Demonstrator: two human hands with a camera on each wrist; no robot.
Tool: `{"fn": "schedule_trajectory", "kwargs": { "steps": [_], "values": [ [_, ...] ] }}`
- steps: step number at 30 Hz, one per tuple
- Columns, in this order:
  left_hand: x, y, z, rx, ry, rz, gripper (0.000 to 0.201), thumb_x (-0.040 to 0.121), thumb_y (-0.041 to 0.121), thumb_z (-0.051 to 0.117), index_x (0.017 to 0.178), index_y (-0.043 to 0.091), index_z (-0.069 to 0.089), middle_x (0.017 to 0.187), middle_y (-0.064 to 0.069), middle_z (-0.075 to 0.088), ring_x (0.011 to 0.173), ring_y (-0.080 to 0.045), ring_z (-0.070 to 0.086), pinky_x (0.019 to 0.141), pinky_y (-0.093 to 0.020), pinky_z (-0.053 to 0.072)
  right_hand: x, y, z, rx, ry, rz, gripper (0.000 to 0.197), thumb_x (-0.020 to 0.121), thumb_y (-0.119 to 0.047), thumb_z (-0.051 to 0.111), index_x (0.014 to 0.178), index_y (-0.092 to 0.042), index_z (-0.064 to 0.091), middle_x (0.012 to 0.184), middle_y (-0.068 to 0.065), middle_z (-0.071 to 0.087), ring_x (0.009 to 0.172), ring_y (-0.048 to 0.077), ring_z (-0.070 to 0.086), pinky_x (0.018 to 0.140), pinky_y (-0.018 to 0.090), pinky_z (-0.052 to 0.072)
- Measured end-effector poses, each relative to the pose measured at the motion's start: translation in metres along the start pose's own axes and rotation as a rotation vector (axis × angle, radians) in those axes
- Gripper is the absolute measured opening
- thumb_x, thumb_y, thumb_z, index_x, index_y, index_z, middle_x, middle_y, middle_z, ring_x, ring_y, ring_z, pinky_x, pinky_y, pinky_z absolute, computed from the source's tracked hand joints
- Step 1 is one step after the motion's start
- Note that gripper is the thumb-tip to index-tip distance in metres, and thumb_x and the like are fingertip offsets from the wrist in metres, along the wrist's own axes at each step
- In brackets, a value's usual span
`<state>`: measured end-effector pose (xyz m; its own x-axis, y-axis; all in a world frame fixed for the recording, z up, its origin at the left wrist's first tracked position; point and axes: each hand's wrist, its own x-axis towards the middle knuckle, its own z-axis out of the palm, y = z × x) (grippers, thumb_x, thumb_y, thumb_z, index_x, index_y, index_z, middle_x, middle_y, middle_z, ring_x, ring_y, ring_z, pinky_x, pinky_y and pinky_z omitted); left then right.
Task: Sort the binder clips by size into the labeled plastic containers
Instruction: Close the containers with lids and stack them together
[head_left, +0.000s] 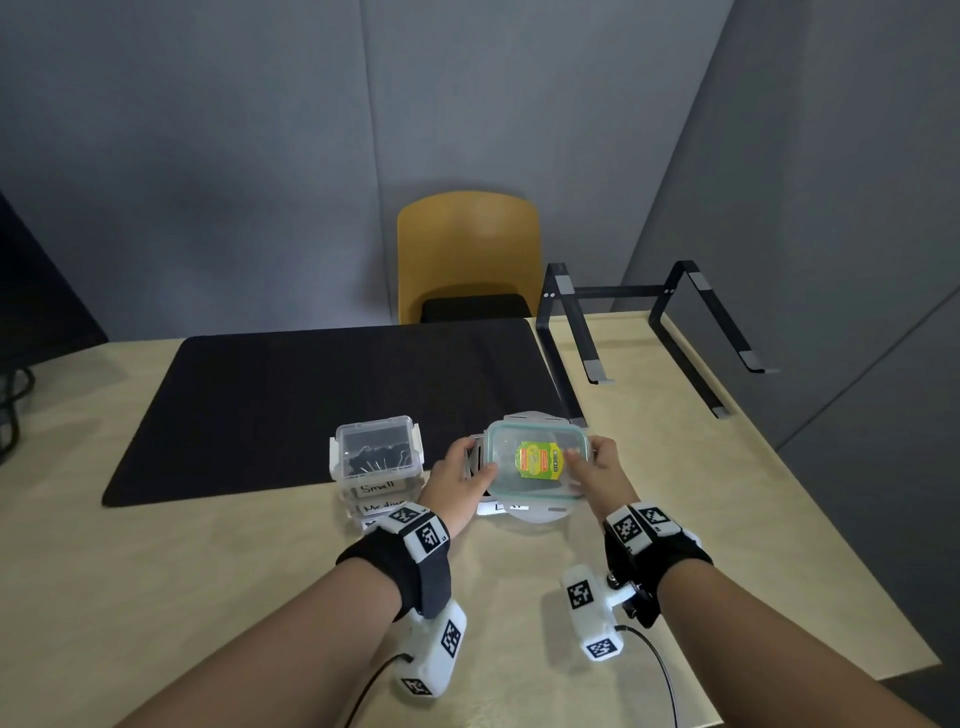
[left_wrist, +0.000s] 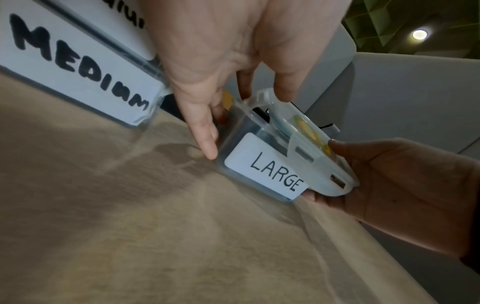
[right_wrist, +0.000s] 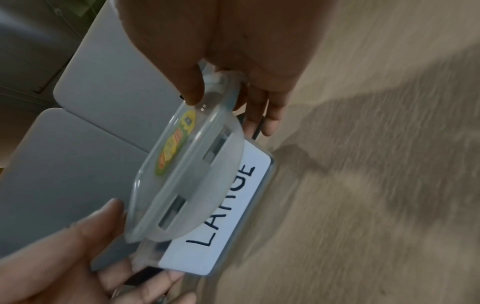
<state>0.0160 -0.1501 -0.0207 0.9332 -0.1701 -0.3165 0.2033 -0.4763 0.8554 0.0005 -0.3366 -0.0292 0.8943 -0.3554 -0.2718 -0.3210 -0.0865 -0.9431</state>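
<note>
Three labeled containers stand on the counter (head_left: 260, 561). The left hand (head_left: 460, 480) and right hand (head_left: 597, 470) grip one lid (head_left: 537, 460) between them, over the LARGE container (left_wrist: 259, 164).

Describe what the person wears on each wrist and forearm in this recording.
Forearms are bare, no sleeves. Each wrist carries a black fabric wrist strap topped with white blocks printed with black square tracking markers. Below each wrist hangs a white camera housing, also marker-tagged, trailing a thin black cable.
</note>
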Motion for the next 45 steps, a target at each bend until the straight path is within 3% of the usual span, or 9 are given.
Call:
{"fn": "schedule_trajectory", "kwargs": {
  "steps": [3, 11, 16, 21, 24, 30, 35, 40, 45],
  "values": [
    [0.001, 0.003, -0.001, -0.029, -0.003, 0.004, 0.039, 0.09, 0.036, 0.055, 0.127, 0.035, 0.045, 0.113, 0.005, 0.047, 0.115, -0.023, 0.051, 0.094, -0.05, 0.048, 0.001, 0.0, -0.003, -0.002, -0.022, -0.001, 0.017, 0.096, -0.014, 0.05, 0.109, -0.013, 0.038, 0.091, 0.001, 0.053, 0.08, 0.016, 0.054, 0.081, 0.04, 0.048],
    [0.009, 0.007, -0.001, -0.025, 0.129, -0.013, 0.027, 0.087, 0.03, 0.057, 0.104, 0.014, 0.044, 0.105, -0.01, 0.056, 0.099, -0.03, 0.059, 0.086, -0.047, 0.051, 0.011, -0.01, 0.004, -0.159, -0.036, -0.028, 0.024, 0.094, -0.024, 0.055, 0.107, -0.014, 0.038, 0.094, 0.003, 0.053, 0.084, 0.019, 0.054, 0.07, 0.028, 0.043],
    [0.01, 0.005, -0.001, 0.094, 0.099, -0.09, 0.025, 0.089, 0.022, 0.052, 0.107, 0.013, 0.037, 0.1, -0.01, 0.057, 0.086, -0.03, 0.062, 0.075, -0.036, 0.051, 0.013, -0.008, 0.013, -0.266, -0.046, -0.003, 0.023, 0.094, -0.025, 0.055, 0.105, -0.012, 0.04, 0.091, 0.002, 0.051, 0.079, 0.015, 0.05, 0.06, 0.018, 0.037],
    [0.015, -0.001, 0.001, 0.144, 0.068, -0.097, 0.048, 0.091, 0.025, 0.047, 0.137, 0.022, 0.031, 0.121, -0.011, 0.058, 0.1, -0.035, 0.061, 0.088, -0.043, 0.052, 0.014, -0.013, 0.013, -0.348, -0.067, 0.021, 0.027, 0.093, -0.03, 0.056, 0.109, -0.011, 0.044, 0.094, 0.002, 0.053, 0.073, 0.011, 0.05, 0.059, 0.021, 0.036],
    [0.019, -0.007, 0.002, 0.071, 0.004, -0.049, 0.057, 0.094, 0.022, 0.041, 0.146, 0.034, 0.02, 0.131, -0.007, 0.054, 0.107, -0.032, 0.059, 0.093, -0.047, 0.05, 0.012, -0.016, 0.015, -0.412, -0.11, 0.061, 0.037, 0.095, -0.032, 0.053, 0.122, -0.008, 0.043, 0.099, 0.004, 0.054, 0.086, 0.019, 0.052, 0.073, 0.026, 0.037],
    [0.019, -0.011, 0.007, 0.262, -0.003, 0.076, 0.056, 0.1, 0.018, 0.031, 0.15, 0.031, 0.009, 0.15, -0.01, 0.027, 0.131, -0.025, 0.039, 0.104, -0.026, 0.031, 0.012, -0.019, 0.015, -0.48, -0.177, 0.114, 0.045, 0.096, -0.036, 0.048, 0.133, -0.012, 0.037, 0.111, 0.007, 0.056, 0.098, 0.024, 0.054, 0.083, 0.027, 0.038],
    [0.012, -0.004, 0.012, 0.738, 0.037, 0.236, 0.059, 0.099, 0.009, 0.028, 0.151, 0.015, 0.002, 0.16, -0.001, -0.008, 0.147, -0.021, -0.009, 0.121, -0.037, 0.011, 0.019, -0.015, 0.015, -0.718, -0.117, 0.174, 0.072, 0.088, -0.055, 0.051, 0.146, -0.023, 0.023, 0.138, 0.016, 0.042, 0.125, 0.037, 0.043, 0.106, 0.046, 0.035],
    [0.014, 0.002, 0.011, 0.809, -0.048, 0.224, 0.06, 0.098, -0.001, 0.025, 0.149, 0.006, -0.005, 0.159, -0.006, -0.009, 0.147, -0.02, -0.009, 0.12, -0.03, 0.004, 0.006, -0.02, 0.018, -0.853, 0.119, 0.047, 0.07, 0.082, -0.054, 0.061, 0.133, -0.013, 0.036, 0.126, 0.016, 0.046, 0.115, 0.033, 0.048, 0.095, 0.041, 0.042],
    [0.009, -0.004, 0.004, 0.597, -0.161, 0.237, 0.061, 0.103, 0.032, 0.027, 0.15, 0.01, -0.005, 0.158, -0.002, -0.014, 0.146, -0.02, -0.012, 0.119, -0.03, 0.001, 0.008, -0.016, 0.023, -0.647, 0.053, 0.089, 0.051, 0.086, -0.044, 0.061, 0.113, -0.002, 0.049, 0.112, 0.017, 0.058, 0.1, 0.033, 0.058, 0.079, 0.037, 0.046]
  ]
}}
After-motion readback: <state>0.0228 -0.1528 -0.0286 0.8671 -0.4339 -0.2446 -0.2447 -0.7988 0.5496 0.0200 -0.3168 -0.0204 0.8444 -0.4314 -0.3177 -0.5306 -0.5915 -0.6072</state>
